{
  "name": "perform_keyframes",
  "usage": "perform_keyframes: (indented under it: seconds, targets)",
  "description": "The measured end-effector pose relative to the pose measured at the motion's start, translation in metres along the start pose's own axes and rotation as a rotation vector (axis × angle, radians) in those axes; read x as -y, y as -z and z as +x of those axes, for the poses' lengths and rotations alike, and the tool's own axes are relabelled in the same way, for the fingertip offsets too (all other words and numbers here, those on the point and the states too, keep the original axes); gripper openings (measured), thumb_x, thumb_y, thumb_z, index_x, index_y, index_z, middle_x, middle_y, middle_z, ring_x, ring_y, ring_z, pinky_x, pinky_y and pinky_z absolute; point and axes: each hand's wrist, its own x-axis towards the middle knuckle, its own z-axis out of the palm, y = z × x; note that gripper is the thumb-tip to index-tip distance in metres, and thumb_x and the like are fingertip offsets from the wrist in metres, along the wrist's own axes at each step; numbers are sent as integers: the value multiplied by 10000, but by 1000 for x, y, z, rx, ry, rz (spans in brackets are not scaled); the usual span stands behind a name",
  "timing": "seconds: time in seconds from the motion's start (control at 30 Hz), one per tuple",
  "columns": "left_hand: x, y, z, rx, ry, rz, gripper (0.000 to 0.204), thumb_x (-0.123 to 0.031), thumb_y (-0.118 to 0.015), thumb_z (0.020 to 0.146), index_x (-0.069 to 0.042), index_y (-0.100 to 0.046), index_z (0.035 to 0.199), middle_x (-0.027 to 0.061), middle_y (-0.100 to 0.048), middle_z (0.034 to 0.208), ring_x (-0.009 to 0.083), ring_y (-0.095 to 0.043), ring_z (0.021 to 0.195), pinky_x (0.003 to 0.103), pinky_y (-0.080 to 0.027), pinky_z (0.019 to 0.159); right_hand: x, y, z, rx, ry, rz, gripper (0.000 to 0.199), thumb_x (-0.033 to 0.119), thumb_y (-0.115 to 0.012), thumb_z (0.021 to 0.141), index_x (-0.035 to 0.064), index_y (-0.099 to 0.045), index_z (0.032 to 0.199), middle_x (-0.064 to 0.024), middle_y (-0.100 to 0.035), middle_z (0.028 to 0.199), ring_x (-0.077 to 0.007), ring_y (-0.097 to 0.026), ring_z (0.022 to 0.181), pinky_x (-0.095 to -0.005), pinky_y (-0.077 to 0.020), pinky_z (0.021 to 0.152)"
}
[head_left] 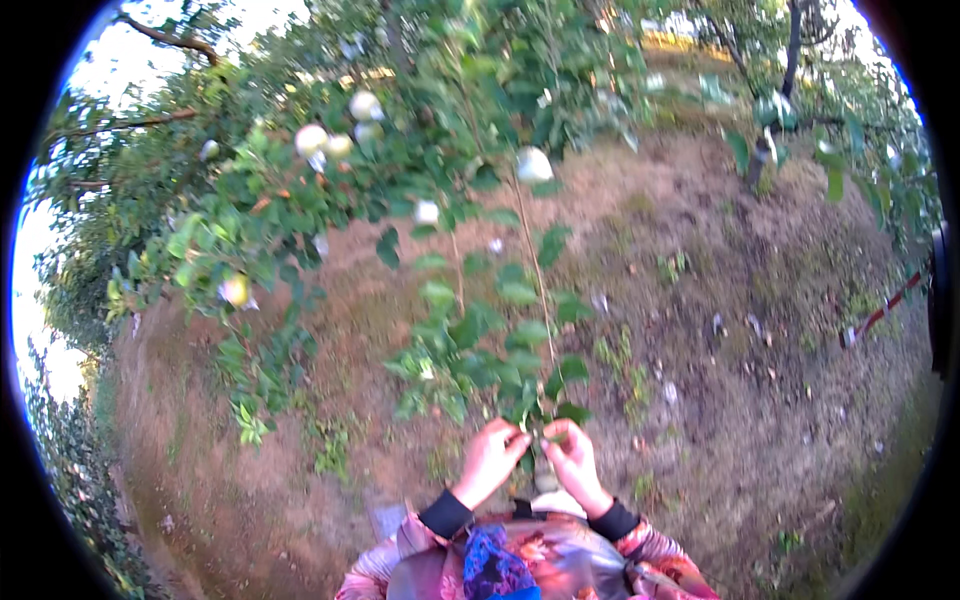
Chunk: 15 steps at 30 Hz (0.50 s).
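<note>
A long, thin leafy branch (532, 240) hangs down toward me, its green leaves clustered near the lower tip. At that tip both hands are close together in front of my body. My left hand (490, 462) is closed in a pinch at the left side of the leafy tip. On the other side, my right hand (575, 466) has thumb and fingers pressed together on the same shoot. What exactly lies between the fingertips is small and partly hidden by leaves. Higher on the branch is a pale, apple-like fruit (534, 164).
More pale fruits (311, 141) hang among dense foliage at the upper left, with a yellowish-red fruit (236, 291) lower down. Bare brown soil (720, 420) with weeds and scattered pale scraps spreads below. A red strip (885, 308) shows at the right edge, and other trees stand behind.
</note>
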Motion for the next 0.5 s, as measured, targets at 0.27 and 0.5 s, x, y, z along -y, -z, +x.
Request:
perform_keyframes:
  seconds: [0.27, 0.5]
  targets:
    - [15, -6, 5, 47, 42, 30, 197, -232, -648, 839, -46, -712, 853, 165, -669, 823, 364, -658, 782, 457, -512, 682, -6, -8, 2, -6, -6, -28, 144, 20, -635, 861, 40, -601, 1000, 58, -544, 798, -16, -463, 691, -184, -375, 597]
    - [13, -8, -3, 25, 1, 76, 197, -200, -625, 835, -20, -699, 866, 169, -686, 837, 365, -666, 778, 453, -523, 695, -13, -8, 3, 5, -34, 22, 160, -16, -654, 860, 60, -590, 984, 76, -549, 802, -6, -466, 699, -176, -358, 600]
